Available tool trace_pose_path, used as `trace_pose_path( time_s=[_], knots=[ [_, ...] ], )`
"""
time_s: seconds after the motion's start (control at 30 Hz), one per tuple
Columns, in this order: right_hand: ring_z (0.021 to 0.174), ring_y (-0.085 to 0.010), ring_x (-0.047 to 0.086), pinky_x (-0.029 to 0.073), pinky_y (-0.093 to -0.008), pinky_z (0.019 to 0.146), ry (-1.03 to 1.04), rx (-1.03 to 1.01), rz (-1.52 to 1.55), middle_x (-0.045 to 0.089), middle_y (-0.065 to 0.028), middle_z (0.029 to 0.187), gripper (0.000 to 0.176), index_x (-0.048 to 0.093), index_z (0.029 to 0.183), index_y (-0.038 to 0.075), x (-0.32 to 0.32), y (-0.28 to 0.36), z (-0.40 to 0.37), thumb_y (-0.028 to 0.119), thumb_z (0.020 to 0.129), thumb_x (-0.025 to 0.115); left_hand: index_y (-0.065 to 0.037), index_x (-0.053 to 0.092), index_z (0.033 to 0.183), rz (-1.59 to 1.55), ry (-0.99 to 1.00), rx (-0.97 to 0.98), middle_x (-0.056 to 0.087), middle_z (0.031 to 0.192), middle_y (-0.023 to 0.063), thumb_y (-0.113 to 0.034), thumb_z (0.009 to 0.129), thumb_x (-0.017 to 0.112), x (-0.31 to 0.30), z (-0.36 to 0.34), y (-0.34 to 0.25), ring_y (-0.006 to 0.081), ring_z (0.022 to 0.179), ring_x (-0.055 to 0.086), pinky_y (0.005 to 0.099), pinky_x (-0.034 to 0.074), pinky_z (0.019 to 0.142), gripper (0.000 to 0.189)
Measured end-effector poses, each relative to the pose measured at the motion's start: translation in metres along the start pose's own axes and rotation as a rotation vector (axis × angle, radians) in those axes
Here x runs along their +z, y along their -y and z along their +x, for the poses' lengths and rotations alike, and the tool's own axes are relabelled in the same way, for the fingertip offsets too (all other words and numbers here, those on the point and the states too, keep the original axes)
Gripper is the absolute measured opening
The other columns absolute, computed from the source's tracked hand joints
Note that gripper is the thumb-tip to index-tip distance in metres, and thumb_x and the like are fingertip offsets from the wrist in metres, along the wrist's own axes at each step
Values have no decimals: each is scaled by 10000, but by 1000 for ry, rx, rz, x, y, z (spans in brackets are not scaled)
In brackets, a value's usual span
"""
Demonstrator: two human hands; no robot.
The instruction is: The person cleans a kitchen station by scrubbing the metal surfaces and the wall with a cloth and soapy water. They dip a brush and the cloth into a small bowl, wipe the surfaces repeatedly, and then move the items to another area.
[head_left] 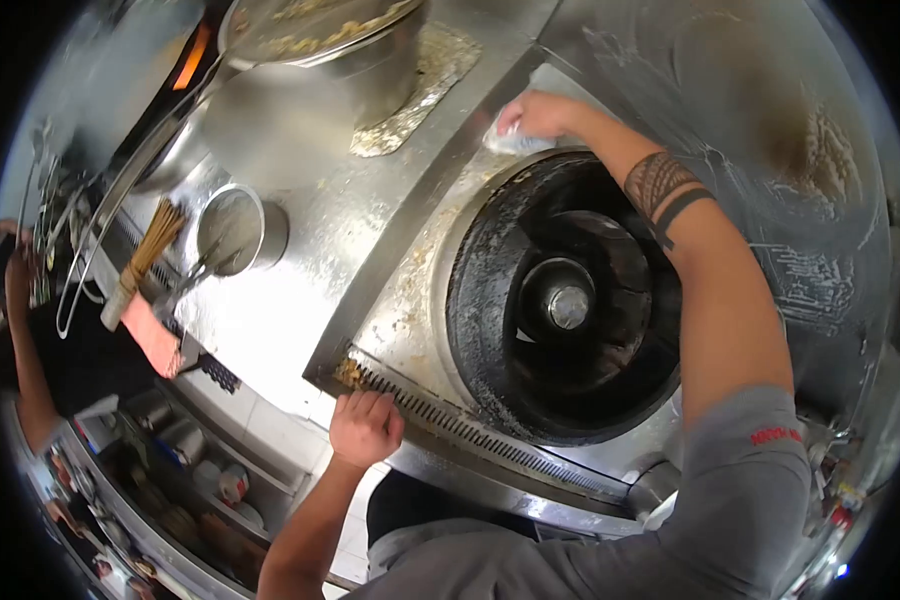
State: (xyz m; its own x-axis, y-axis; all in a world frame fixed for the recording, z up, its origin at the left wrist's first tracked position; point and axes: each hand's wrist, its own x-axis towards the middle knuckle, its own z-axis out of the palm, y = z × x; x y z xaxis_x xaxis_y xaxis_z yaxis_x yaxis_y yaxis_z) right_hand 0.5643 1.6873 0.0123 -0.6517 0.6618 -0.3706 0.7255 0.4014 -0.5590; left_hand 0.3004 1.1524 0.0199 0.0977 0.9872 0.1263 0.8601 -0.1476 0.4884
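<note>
A black wok burner (485, 310) with a deep round well is set into the steel stovetop (410, 290). Beyond its far rim, my right hand (540, 112) is closed on a white cloth (518, 140) and presses it against the stovetop near the raised back corner. My left hand (365, 428) is curled into a fist at the near left corner of the stove, beside a slotted drain grate (470, 430). Nothing shows in that fist. Some brown food scraps (350, 372) lie at the end of the grate.
To the left, a steel counter (310, 220) carries a metal pot with utensils (240, 230), a bamboo brush (145, 260) and a pink cloth (155, 335). A large strainer over a pot (320, 40) stands at the back on crumpled foil (420, 95). Another person's arm (30, 360) is at far left.
</note>
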Motion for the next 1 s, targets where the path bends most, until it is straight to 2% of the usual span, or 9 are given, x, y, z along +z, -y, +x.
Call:
trace_pose_path(
  time_s=[0.13,0.23,0.4,0.47,0.53,0.6,0.7,0.9,1.0],
  knots=[
    [1038,-346,719,548,-420,943,376,-255,-461,769,-157,1117,432,821,1099,164,43,79,-8,13,764,593,-90,669,817,-9,-9,-3,575,730,55,-123,734,718,-5,-2,1,248,696,584,380,424,661,102],
    [908,-365,739,577,-467,840,381,-431,-639,774,-160,971,253,825,966,142,81,110,-5,139,788,646,-109,621,745,-32,-29,2,547,718,52,-123,734,715,-6,-3,1,243,700,573,384,419,662,96],
    [887,-387,739,580,-477,809,421,-542,-601,762,-216,948,231,804,912,34,148,154,-30,164,812,641,-110,616,735,-33,-16,7,563,731,60,-129,736,715,-8,-5,3,256,716,585,391,427,677,101],
    [922,-395,742,581,-481,818,484,-322,-399,758,-242,971,250,798,900,-4,155,199,-55,168,829,631,-109,615,735,-36,-12,-8,570,736,63,-132,736,716,-7,-9,3,261,724,592,393,433,687,103],
    [956,-398,742,578,-484,828,549,-325,-589,760,-241,1008,243,796,929,-21,146,216,-47,131,824,638,-102,629,745,-63,-48,9,587,746,67,-136,737,717,-8,-11,5,263,742,608,389,445,704,94],
    [965,-394,744,583,-475,830,485,-119,-718,762,-236,1007,240,787,960,-30,134,221,-46,86,798,654,-82,669,838,-65,-26,-17,617,796,77,-133,744,714,-8,-16,5,269,793,625,390,465,771,115],
    [972,-384,747,591,-480,838,389,-110,-561,763,-229,1020,238,788,984,-2,187,228,-69,89,792,681,-47,652,1082,-73,-115,-37,648,969,119,-97,757,680,-8,-16,9,317,936,624,460,451,928,330],
    [938,-378,730,591,-496,841,292,-104,-336,747,-213,969,170,774,887,19,283,274,-182,65,820,625,-43,618,1129,-34,-158,-46,625,1011,149,-52,772,627,0,-19,11,356,967,599,490,437,944,357],
    [1069,-350,691,581,-464,904,211,-50,-284,711,-175,1113,190,760,966,38,306,267,-235,85,841,625,-49,628,1118,-19,-118,-67,639,1018,146,-49,788,607,1,-24,8,357,991,602,488,436,962,331]
  ],
)
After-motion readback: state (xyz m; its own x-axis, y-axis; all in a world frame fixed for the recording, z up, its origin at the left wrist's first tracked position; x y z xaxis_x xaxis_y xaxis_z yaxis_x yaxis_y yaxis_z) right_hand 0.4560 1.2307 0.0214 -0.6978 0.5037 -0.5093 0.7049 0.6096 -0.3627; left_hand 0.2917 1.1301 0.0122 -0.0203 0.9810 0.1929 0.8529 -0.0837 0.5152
